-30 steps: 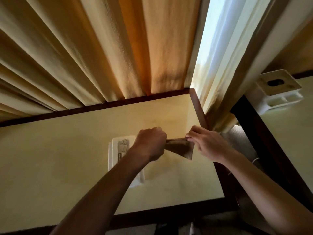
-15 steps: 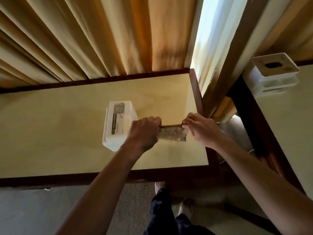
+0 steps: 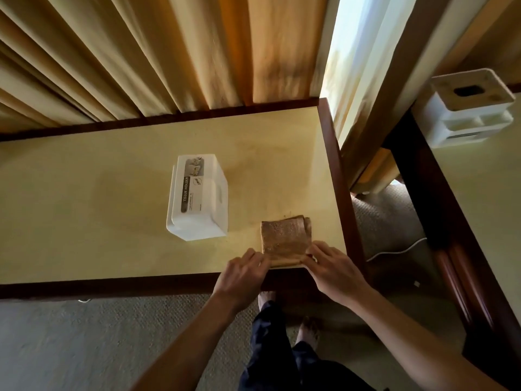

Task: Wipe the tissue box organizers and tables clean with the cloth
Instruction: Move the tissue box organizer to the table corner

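Observation:
A folded brown cloth (image 3: 285,239) lies flat on the yellow table (image 3: 98,210) near its front right corner. My left hand (image 3: 243,275) pinches the cloth's near left corner and my right hand (image 3: 331,266) pinches its near right corner. A white tissue box organizer (image 3: 197,197) labelled "TISSUE HOLDER" lies on its side on the table, left of the cloth and apart from it. A second white tissue box organizer (image 3: 470,108) stands upright on another yellow table (image 3: 485,193) at the right.
Tan curtains (image 3: 141,57) hang along the table's far edge, with a bright window gap (image 3: 346,66) at the right. Dark wooden rims border both tables. A carpeted gap (image 3: 386,221) with a white cable (image 3: 394,252) separates the tables. My legs and feet stand below the front edge.
Both hands have lowered the cloth from the air onto the table near the front edge, where it now lies flat. The view has tilted downward, showing more floor.

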`<state>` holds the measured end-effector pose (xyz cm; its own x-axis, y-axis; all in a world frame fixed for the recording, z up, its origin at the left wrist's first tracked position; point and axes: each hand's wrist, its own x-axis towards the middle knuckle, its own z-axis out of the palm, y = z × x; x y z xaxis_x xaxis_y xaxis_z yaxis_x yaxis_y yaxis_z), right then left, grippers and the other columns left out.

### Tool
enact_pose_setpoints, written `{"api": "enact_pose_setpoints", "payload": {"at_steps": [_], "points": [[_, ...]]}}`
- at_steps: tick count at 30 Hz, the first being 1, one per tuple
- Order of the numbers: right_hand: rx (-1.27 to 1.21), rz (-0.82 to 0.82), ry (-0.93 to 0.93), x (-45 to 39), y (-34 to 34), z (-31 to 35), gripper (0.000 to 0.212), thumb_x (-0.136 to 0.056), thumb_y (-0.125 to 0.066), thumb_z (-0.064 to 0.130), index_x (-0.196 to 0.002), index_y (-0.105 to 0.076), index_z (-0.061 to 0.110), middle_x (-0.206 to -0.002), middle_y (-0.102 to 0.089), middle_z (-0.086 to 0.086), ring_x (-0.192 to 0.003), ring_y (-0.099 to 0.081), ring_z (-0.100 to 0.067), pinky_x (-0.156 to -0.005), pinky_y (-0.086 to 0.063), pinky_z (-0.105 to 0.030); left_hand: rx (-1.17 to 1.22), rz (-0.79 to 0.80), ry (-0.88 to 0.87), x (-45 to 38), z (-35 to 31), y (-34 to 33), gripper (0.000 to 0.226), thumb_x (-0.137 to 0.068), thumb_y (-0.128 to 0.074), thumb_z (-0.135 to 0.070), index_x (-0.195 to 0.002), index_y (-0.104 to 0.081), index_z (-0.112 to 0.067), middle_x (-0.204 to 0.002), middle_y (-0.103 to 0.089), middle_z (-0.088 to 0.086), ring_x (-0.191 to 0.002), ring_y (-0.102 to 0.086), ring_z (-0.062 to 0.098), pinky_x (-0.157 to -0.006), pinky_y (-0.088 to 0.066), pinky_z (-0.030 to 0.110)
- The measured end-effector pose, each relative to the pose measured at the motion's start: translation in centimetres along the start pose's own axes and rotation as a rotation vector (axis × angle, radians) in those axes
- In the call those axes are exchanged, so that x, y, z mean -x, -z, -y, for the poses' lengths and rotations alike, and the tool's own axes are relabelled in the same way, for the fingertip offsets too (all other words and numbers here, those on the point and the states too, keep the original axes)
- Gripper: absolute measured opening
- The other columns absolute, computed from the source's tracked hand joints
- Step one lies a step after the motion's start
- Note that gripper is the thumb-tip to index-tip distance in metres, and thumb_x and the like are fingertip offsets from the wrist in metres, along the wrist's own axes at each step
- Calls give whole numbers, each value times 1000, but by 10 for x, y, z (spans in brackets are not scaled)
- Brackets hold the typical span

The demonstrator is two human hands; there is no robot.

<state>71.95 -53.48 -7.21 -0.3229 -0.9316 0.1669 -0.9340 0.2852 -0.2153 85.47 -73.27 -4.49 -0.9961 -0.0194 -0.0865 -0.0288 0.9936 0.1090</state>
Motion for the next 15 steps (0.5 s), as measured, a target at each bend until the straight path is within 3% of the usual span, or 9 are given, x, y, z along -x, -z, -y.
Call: {"api": "enact_pose_setpoints", "payload": {"at_steps": [9, 13, 15], "points": [[-5, -18, -69, 7, -1, 11, 26, -74, -81, 16, -96, -67, 13, -99, -63, -5, -96, -62, -21, -73, -55, -30, 21, -3, 59, 1, -5, -8, 32, -59, -82, -4, -85, -65, -14, -90, -66, 3, -85, -63, 21, -49, -51, 31], [-4, 36, -108, 7, 5, 13, 18, -79, -71, 22, -95, -67, 14, -99, -62, -3, -95, -59, -20, -75, -55, -30, 83, -3, 71, 4, -8, -1, 36, -59, -76, -11, -94, -67, -13, -97, -66, 2, -91, -63, 21, -53, -54, 32], [-31, 54, -137, 0, 10, 15, 18, -80, -67, 23, -95, -66, 14, -97, -61, -3, -94, -58, -20, -73, -55, -31, 121, -80, 110, 8, -9, 7, 39, -62, -72, -7, -100, -68, -11, -101, -66, 3, -93, -63, 20, -57, -57, 32]]}}
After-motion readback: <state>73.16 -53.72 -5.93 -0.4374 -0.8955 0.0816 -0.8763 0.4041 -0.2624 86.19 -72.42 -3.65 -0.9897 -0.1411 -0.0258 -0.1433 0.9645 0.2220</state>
